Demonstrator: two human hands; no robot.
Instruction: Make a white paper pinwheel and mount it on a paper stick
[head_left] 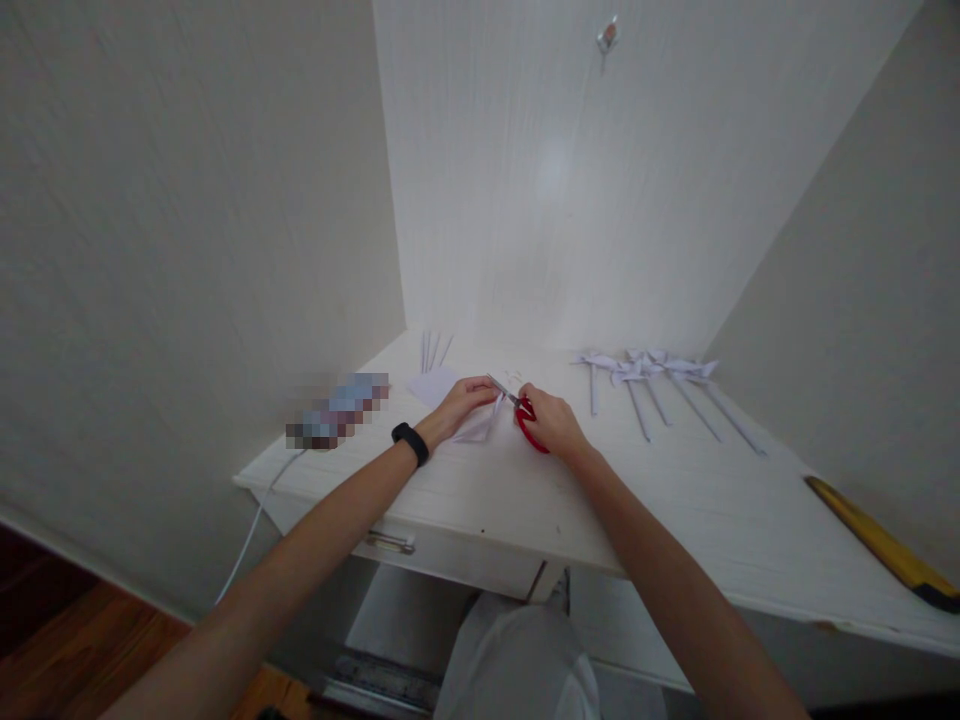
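On the white desk [675, 500], right hand [551, 420] gripping red scissors [527, 420], left hand [465, 402] pinching folded paper [480, 428], cut probably hidden.

A single head-worn camera looks forward and down from above the seated person's lap, facing a white desk [675, 510] set in a wall corner, near enough that both forearms fill the foreground.

White counter [675, 520] with a drawer handle [390, 542] at its near edge, row of paper pinwheels [652, 380] far right, thin sticks [433, 350] far left, yellow ruler [877, 540] at the right edge, white cable [255, 525] hanging off the left, hook [607, 35] high on the wall.
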